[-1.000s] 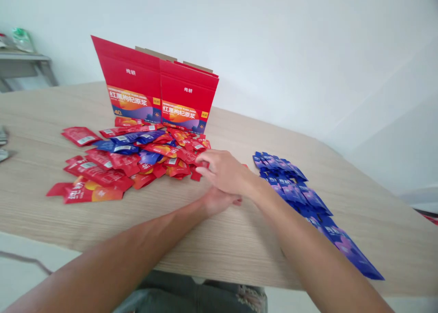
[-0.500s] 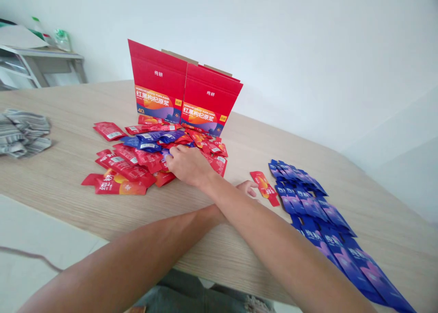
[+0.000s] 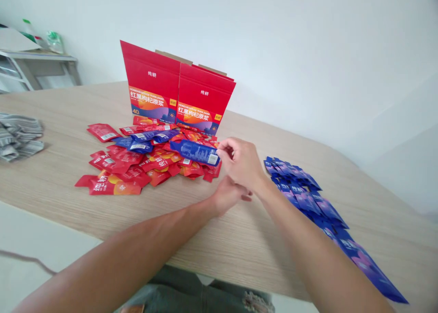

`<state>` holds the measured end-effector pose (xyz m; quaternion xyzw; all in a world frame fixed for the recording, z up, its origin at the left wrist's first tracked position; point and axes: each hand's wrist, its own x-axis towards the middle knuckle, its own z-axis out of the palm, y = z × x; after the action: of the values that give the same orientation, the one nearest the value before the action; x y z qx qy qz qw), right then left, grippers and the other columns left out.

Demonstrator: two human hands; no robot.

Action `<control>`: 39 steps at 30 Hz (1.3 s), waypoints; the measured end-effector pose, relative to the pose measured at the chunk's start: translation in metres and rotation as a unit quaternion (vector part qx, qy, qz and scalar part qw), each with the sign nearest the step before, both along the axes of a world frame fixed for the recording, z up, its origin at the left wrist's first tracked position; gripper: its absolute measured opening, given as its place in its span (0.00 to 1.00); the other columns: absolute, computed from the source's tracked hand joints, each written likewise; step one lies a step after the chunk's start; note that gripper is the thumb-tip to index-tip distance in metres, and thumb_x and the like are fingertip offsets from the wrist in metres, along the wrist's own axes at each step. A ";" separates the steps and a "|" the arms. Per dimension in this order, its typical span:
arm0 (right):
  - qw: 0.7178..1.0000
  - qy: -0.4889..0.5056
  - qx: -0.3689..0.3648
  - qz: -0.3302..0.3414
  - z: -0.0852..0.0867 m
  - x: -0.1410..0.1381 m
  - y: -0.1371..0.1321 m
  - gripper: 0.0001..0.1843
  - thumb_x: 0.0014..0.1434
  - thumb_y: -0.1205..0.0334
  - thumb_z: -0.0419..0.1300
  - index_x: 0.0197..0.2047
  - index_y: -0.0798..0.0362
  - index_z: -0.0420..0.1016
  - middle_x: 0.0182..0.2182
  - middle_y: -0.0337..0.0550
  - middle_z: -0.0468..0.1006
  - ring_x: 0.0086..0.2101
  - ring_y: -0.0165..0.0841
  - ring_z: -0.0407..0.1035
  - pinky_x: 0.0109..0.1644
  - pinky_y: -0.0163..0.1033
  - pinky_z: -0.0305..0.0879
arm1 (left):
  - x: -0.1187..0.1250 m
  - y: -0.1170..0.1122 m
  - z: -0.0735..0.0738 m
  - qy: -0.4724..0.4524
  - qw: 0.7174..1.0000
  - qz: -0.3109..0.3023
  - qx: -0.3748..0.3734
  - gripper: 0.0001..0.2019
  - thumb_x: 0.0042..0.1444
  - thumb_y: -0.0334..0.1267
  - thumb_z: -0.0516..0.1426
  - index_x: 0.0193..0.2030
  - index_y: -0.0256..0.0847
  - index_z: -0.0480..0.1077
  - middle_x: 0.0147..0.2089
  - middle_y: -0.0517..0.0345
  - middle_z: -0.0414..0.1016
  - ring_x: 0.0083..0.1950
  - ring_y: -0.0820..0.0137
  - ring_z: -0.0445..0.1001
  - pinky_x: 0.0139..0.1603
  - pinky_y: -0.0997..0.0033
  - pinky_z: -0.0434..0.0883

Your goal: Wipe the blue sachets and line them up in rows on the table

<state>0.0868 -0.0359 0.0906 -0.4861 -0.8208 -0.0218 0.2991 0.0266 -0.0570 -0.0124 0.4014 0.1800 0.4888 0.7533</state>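
Between the thumb and fingers of my right hand (image 3: 241, 160) is one end of a blue pouch (image 3: 196, 152), its barcode end towards me. The pouch is held over the right side of a loose pile of red pouches (image 3: 119, 160). Several other blue pouches (image 3: 140, 145) lie in that pile. My left hand (image 3: 228, 195) is low over the table, just below my right hand and partly covered by it. Only its curled fingertips show, and what is in them, if anything, is hidden. Overlapping rows of blue pouches (image 3: 304, 199) lie to the right, partly behind my right forearm.
Two red cartons (image 3: 152, 75) stand side by side behind the pile on the wooden table (image 3: 191, 240). A striped grey cloth (image 3: 20, 135) lies at the left. Beyond it is a side table (image 3: 37, 55) with a bottle and a green-and-clear bag.
My right hand has drawn a blue pouch out of the pile and moved right. My left hand has shifted left, uncrossing my arms. The single red pouch beside it is out of sight.
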 end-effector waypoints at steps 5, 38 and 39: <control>0.991 -0.028 0.117 -0.064 -0.004 0.058 -0.032 0.10 0.71 0.66 0.55 0.40 0.52 0.78 0.36 0.46 0.82 0.37 0.37 0.75 0.44 0.40 0.68 | -0.018 0.005 0.025 -0.134 0.988 -0.015 -0.078 0.20 0.49 0.40 0.71 0.48 0.42 0.74 0.49 0.51 0.80 0.54 0.56 0.78 0.54 0.54 0.77; 0.824 -0.177 -0.184 -0.506 -0.003 0.263 -0.068 0.21 0.67 0.43 0.66 0.46 0.54 0.81 0.45 0.57 0.86 0.49 0.50 0.80 0.46 0.44 0.69 | -0.008 -0.010 0.017 0.090 0.993 -0.071 -0.014 0.32 0.49 0.42 0.70 0.63 0.42 0.71 0.58 0.46 0.76 0.51 0.55 0.81 0.50 0.55 0.77; 0.810 -0.192 -0.205 -0.515 -0.007 0.271 -0.068 0.22 0.67 0.42 0.65 0.47 0.54 0.82 0.46 0.58 0.86 0.50 0.51 0.80 0.46 0.45 0.70 | -0.008 -0.010 0.017 0.094 0.993 -0.072 -0.011 0.33 0.49 0.41 0.70 0.63 0.42 0.71 0.57 0.46 0.76 0.50 0.55 0.81 0.49 0.55 0.77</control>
<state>0.3578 -0.1041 0.0832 -0.8733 -0.4767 -0.0974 -0.0264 0.0191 -0.0669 0.0048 0.4492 0.2264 0.3910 0.7708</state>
